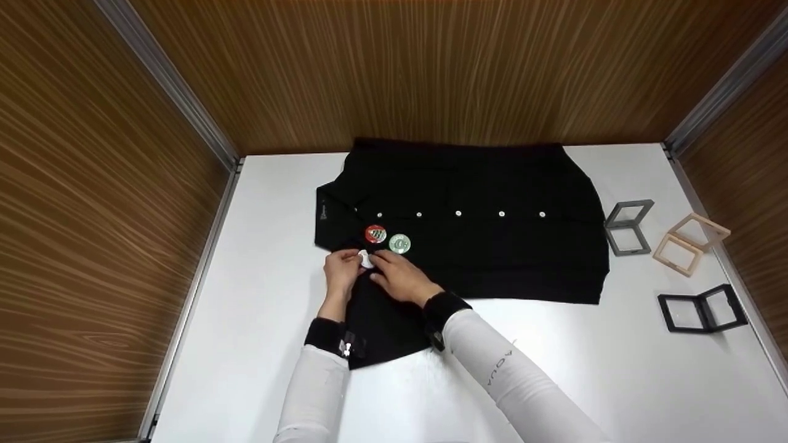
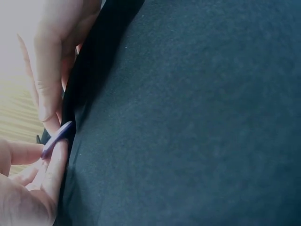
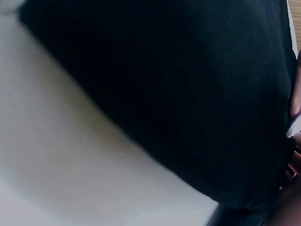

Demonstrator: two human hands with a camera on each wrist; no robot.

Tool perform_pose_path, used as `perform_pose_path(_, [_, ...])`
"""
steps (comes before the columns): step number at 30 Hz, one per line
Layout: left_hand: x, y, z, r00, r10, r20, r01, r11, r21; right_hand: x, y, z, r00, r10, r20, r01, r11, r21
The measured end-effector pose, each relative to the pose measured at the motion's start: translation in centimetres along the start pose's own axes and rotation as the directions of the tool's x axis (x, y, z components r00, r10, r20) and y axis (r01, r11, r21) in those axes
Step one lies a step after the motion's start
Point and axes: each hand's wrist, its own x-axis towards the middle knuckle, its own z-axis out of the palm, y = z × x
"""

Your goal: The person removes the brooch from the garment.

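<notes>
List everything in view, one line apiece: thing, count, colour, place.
button-up shirt: 1, black, spread on the table
shirt buttons: at least 5, white, in a row along the shirt
white badge: 1, white, between the hands
red badge: 1, red, on the shirt near its collar
green badge: 1, pale green, beside the red badge
hinged frames: 3, grey, beige, black, standing open right of the shirt
table: 1, white, beneath everything
wood-grain panels: 3, brown, behind and at both sides
left hand: 1, bare, pinching the white badge
right hand: 1, bare, fingers by the white badge
wristbands: 2, black, one per wrist
sleeves: 2, white, on the forearms
</notes>
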Motion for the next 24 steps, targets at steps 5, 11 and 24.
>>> perform_pose_path(5, [0.03,-0.28,0.02,1.000,0.006,0.006,-0.006,1.000,-0.009,0.21,0.07,-0.15,1.000,-0.004,0.016,0.004,1.000,-0.009])
perform_pose_path(11, [0.05,-0.49,0.10,0.999,0.049,0.001,-0.049,0.998,0.030,0.16,0.28,-0.04,0.999,0.020,0.043,-0.019,0.999,-0.027])
perform_pose_path(24, [0.24,-0.61,0.12,0.996,0.084,-0.007,-0.082,0.990,0.117,-0.04,0.20,0.59,0.997,0.057,0.061,-0.054,0.997,-0.052])
